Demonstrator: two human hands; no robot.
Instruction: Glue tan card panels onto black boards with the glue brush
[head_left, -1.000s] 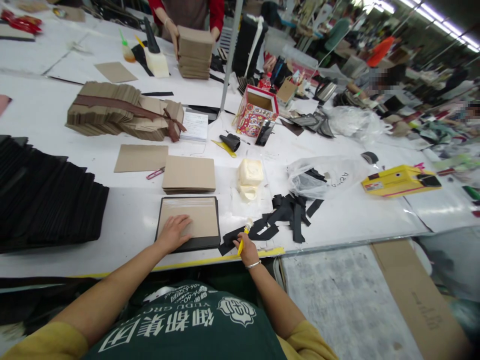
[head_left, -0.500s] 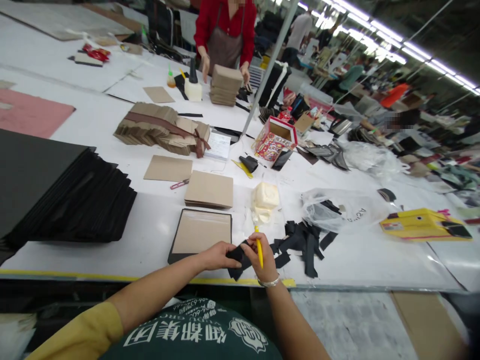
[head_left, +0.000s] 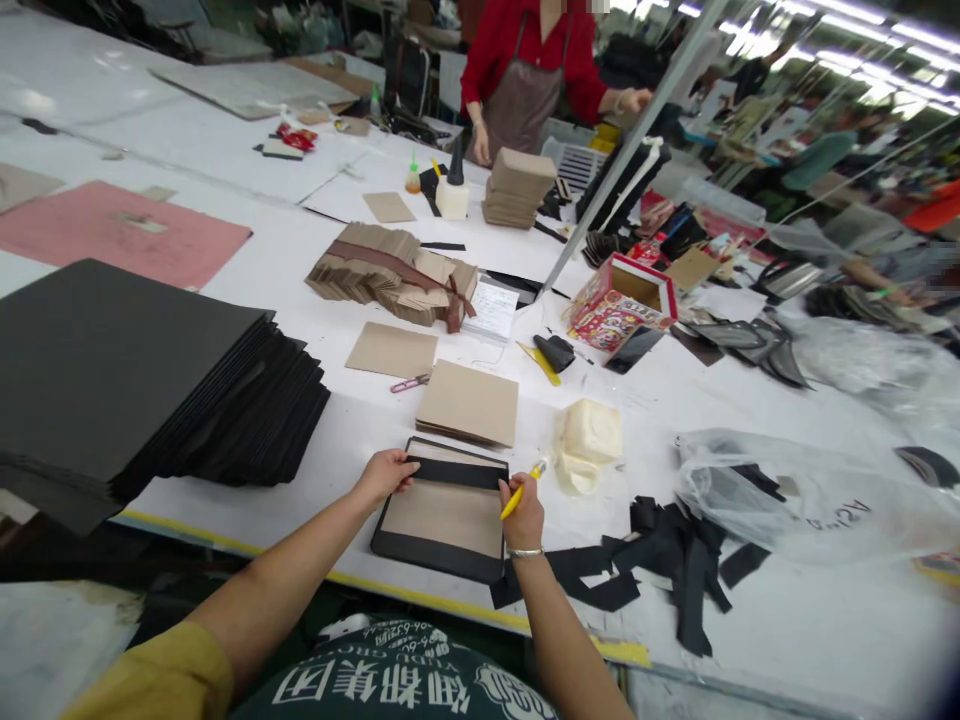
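Observation:
A black strip (head_left: 459,473) stretches across the upper part of a beige board with black edging (head_left: 446,518), near the table's front edge. My left hand (head_left: 388,474) pinches the strip's left end. My right hand (head_left: 523,515) has the strip's right end at its fingertips and also grips a yellow pen-shaped tool (head_left: 520,494) that points up and to the right. Whether the strip rests flat on the board I cannot tell. Beyond the board lies a stack of beige boards (head_left: 469,402). More black strips (head_left: 694,565) are heaped to the right.
A tall pile of black sheets (head_left: 135,370) is at left. A cream-coloured block-like container (head_left: 591,440), a plastic bag (head_left: 810,500) and a patterned box (head_left: 622,305) stand to the right. Pink snips (head_left: 409,383) lie behind the board. Across the table stands a co-worker (head_left: 532,75).
Both hands have moved from the board's right side to over it, spreading a black strip across its upper part. The view has swung left. The co-worker's hand has left the far stack.

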